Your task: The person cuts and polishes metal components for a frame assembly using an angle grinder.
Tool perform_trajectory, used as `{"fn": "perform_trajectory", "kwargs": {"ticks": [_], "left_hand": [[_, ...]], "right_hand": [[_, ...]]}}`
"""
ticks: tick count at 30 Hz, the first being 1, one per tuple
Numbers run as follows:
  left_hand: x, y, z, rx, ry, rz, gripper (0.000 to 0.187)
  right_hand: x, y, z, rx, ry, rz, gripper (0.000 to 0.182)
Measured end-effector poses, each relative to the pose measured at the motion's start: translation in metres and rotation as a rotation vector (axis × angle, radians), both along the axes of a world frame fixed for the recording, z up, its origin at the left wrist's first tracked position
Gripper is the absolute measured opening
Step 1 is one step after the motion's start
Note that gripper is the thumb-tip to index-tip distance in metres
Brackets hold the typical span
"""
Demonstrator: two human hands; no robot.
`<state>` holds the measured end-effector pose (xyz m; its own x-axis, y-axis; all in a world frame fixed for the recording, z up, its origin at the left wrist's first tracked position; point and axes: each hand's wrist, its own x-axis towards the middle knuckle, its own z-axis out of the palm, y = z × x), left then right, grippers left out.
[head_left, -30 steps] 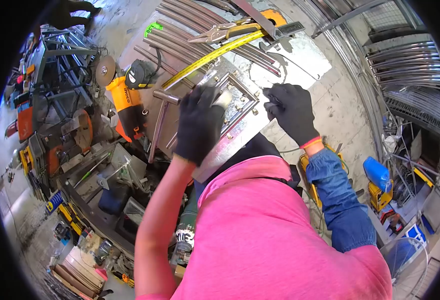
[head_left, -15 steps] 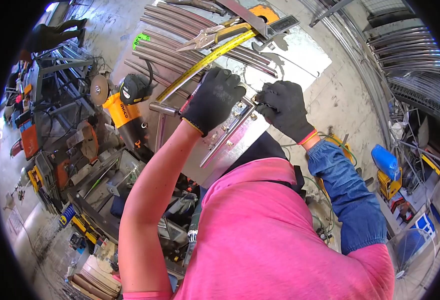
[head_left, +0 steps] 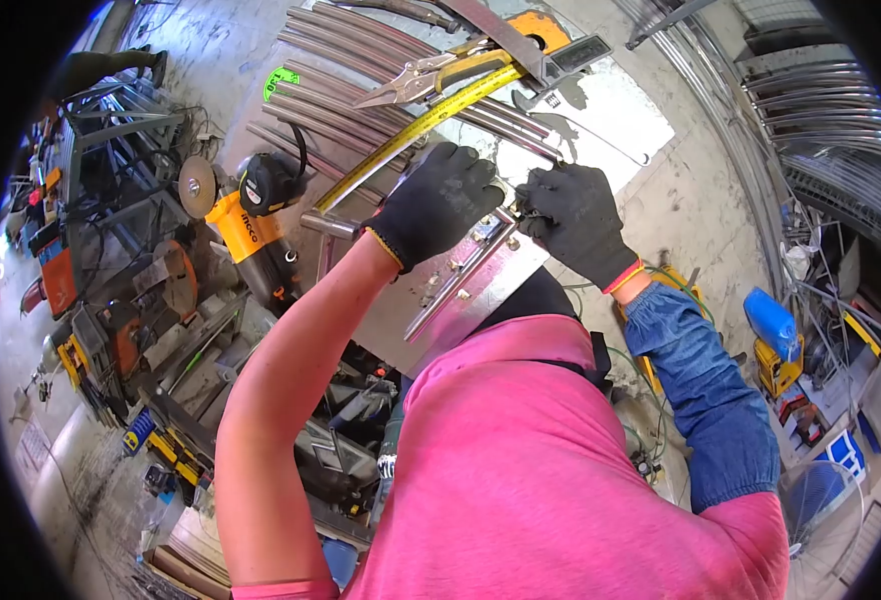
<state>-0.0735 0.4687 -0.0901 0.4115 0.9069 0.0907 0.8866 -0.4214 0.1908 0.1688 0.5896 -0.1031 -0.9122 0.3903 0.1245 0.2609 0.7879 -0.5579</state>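
Observation:
My left hand [head_left: 439, 200], in a black glove, is closed near the upper end of a thin metal rod [head_left: 461, 278] that lies on the metal plate [head_left: 521, 275]; what its fingers grip is hidden. Just to the right, my right hand [head_left: 576, 218], also gloved, has its fingers curled together close to the rod's end, around something too small to name. Small metal pieces [head_left: 464, 295] sit beside the rod. A hammer [head_left: 329, 224] lies left of my left hand. Beyond the hands are an extended yellow tape measure [head_left: 426, 122], locking pliers [head_left: 431, 78] and several metal tubes [head_left: 346, 105].
An orange angle grinder [head_left: 244, 228] and the black tape case [head_left: 269, 184] are at the left. An adjustable wrench [head_left: 549, 98] and a metal square [head_left: 576, 55] lie at the top. Metal frames and tools stand left; curved bars [head_left: 826, 95] are at the right.
My left hand has shifted slightly right, closer to my right hand. The plate, rod and tools appear slightly shifted in view. Both hands remain closed.

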Motion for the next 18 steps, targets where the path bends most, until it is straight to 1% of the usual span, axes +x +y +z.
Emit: {"fn": "perform_trajectory", "kwargs": {"ticks": [1, 3, 5, 8, 10, 11, 12, 13, 14, 15, 16, 17, 18], "left_hand": [[0.000, 0.000, 0.000, 0.008, 0.014, -0.010, 0.019], [0.002, 0.001, -0.001, 0.018, 0.020, -0.004, 0.019], [0.005, 0.000, 0.000, 0.032, 0.025, 0.002, 0.018], [0.005, -0.001, 0.008, -0.015, -0.001, 0.026, 0.019], [0.012, -0.013, 0.021, -0.029, -0.110, 0.146, 0.017], [0.016, -0.025, 0.030, 0.020, -0.204, 0.211, 0.017], [0.020, -0.047, 0.037, 0.033, -0.228, 0.316, 0.021], [0.026, -0.073, 0.043, 0.044, -0.252, 0.423, 0.025], [0.037, -0.103, 0.051, 0.029, -0.174, 0.584, 0.038], [0.042, -0.134, 0.047, 0.093, -0.202, 0.660, 0.045], [0.050, -0.162, 0.053, 0.036, -0.197, 0.776, 0.045], [0.057, -0.190, 0.054, -0.061, -0.220, 0.875, 0.046], [0.063, -0.215, 0.046, -0.068, -0.248, 0.899, 0.048]], "right_hand": [[-0.001, 0.000, 0.001, -0.001, 0.002, 0.000, 0.043], [-0.003, -0.001, 0.002, 0.025, 0.009, -0.015, 0.026], [-0.003, -0.001, 0.001, 0.007, 0.020, -0.013, 0.027], [-0.004, 0.005, 0.002, -0.043, 0.013, 0.014, 0.027], [-0.002, 0.006, 0.004, -0.085, -0.014, 0.037, 0.027], [0.003, 0.003, 0.008, -0.171, 0.078, -0.029, 0.027], [0.008, -0.001, 0.013, -0.258, 0.168, -0.096, 0.028], [0.015, -0.003, 0.021, -0.261, 0.164, -0.094, 0.028], [0.024, -0.006, 0.030, -0.182, 0.149, -0.187, 0.026], [0.032, -0.011, 0.037, -0.101, 0.136, -0.279, 0.023], [0.040, -0.020, 0.043, -0.102, 0.138, -0.276, 0.023], [0.048, -0.029, 0.048, -0.018, 0.095, -0.257, 0.019], [0.052, -0.032, 0.049, 0.065, 0.048, -0.240, 0.016]]}}
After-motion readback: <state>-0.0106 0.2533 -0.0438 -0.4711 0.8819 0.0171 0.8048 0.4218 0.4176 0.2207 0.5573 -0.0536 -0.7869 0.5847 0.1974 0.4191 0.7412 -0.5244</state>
